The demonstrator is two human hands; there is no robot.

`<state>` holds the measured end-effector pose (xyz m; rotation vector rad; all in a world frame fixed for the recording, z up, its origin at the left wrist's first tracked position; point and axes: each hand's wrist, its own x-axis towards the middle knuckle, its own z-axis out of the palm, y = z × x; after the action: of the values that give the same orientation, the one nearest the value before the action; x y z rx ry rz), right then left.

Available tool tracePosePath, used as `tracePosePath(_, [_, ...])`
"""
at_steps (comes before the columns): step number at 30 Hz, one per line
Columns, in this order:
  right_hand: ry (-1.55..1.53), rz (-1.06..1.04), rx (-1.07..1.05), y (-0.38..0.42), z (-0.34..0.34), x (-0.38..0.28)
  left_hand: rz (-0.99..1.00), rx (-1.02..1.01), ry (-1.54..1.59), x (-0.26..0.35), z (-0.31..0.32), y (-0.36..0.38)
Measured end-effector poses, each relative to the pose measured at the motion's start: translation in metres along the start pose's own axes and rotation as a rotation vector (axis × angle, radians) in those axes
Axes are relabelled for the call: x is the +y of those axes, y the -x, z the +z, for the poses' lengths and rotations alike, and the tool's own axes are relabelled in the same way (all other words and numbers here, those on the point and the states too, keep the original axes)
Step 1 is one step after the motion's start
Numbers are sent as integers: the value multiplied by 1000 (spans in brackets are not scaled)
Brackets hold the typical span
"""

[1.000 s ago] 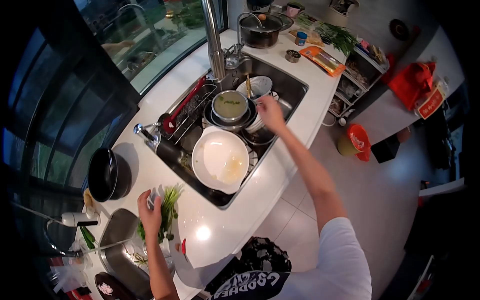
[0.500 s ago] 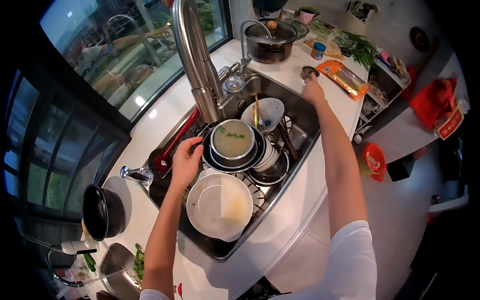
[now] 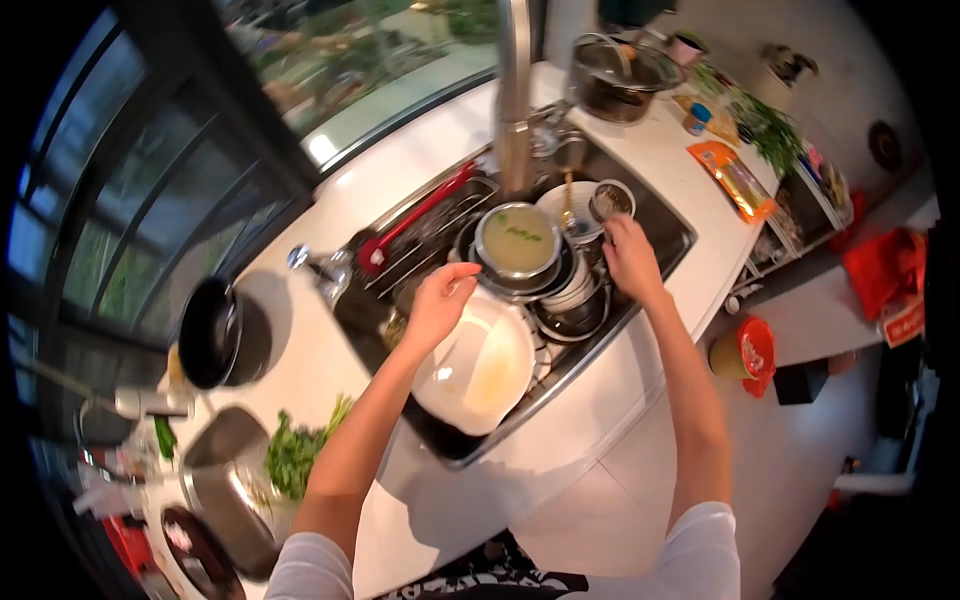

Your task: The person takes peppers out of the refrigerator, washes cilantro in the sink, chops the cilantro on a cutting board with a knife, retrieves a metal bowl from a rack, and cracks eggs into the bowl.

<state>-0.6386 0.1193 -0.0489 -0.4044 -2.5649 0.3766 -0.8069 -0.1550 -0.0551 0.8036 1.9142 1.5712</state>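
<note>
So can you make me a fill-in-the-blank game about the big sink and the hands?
The long spoon in the big sink is ____. The leafy bits floating in the metal bowl are ____. The small metal dish is at the fingers of the ____ hand. The big wide pan nearest the person is ____.

Missing words: red; green; right; white.

Glossy white bowl point(image 3: 474, 365), smooth.

Downward, wide view from the head over sink and counter.
</note>
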Motion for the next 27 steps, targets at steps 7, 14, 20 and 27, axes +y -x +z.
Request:
tracePosePath(7, [-357,-303,-281,51,14,-228,-153,178,55,51,-76,155])
tracePosePath(14, [-652,-643,-370,92,51,-466,-191,723,339,1,-220,371])
tracePosePath(20, [-610,-615,-938,155,174,-610,-505,914,180,-83,-334,518])
tracePosePath(27, [-290,-606,-1235,236,331,-680,-534,907,323,-108,-373,590])
